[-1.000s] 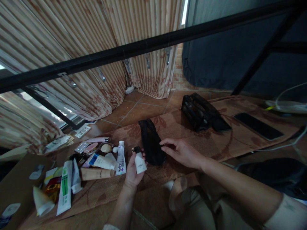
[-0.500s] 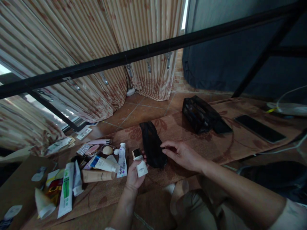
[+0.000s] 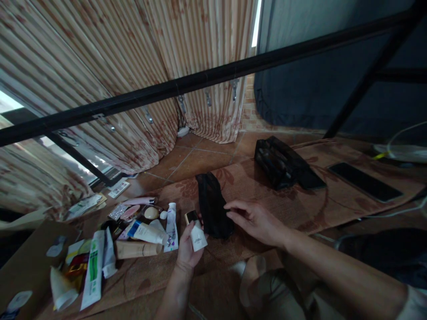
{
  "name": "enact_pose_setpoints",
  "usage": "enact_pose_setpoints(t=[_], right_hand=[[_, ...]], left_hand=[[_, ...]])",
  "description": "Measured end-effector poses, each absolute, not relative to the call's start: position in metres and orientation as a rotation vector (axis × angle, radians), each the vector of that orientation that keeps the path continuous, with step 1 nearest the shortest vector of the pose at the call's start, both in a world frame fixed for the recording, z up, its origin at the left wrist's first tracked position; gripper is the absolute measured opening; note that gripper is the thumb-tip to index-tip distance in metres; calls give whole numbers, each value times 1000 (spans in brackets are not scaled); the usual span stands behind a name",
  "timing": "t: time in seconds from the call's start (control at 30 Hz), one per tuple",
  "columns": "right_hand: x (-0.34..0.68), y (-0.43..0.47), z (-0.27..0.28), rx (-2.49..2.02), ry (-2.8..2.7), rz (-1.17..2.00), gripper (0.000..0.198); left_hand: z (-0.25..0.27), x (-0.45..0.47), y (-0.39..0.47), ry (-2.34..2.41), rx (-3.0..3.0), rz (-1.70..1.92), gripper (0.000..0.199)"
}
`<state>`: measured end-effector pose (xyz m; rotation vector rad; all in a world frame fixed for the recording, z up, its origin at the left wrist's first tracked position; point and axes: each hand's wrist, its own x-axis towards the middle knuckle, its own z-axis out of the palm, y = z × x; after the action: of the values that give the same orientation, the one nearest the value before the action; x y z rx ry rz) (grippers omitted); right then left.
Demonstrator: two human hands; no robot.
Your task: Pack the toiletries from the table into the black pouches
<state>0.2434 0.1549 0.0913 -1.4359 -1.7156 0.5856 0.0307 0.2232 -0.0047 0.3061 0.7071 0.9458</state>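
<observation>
My left hand (image 3: 187, 250) is closed around a small white bottle (image 3: 198, 238) with a black and gold cap. The bottle leans, its cap pointing away from me. Right beside it, a black mesh pouch (image 3: 215, 209) lies on the patterned brown cloth; left fingertips show at its near left edge. My right hand (image 3: 255, 220) reaches in from the right, thumb and forefinger pinched at the pouch's right edge. Left of the bottle lie a white and purple tube (image 3: 171, 226), a white and blue tube (image 3: 147, 232) and a beige tube (image 3: 138, 250).
A second black mesh bag (image 3: 276, 162) and a phone (image 3: 365, 181) lie on the cloth (image 3: 300, 209) to the right. More tubes, including a white and green one (image 3: 94, 271), sit near a cardboard box (image 3: 36, 253). A dark metal bar (image 3: 207, 75) crosses before the curtains.
The whole view has shifted slightly, so things sit a little lower. Both hands keep nearly the same places at the bottle and the pouch.
</observation>
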Motion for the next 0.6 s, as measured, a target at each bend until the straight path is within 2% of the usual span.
enact_pose_setpoints(t=[0.33, 0.6], right_hand=[[241, 151, 97, -1296, -1739, 504, 18], [238, 146, 98, -1340, -2120, 595, 29]], left_hand=[[-8, 29, 225, 628, 283, 917, 22], [5, 36, 217, 711, 275, 1021, 22]])
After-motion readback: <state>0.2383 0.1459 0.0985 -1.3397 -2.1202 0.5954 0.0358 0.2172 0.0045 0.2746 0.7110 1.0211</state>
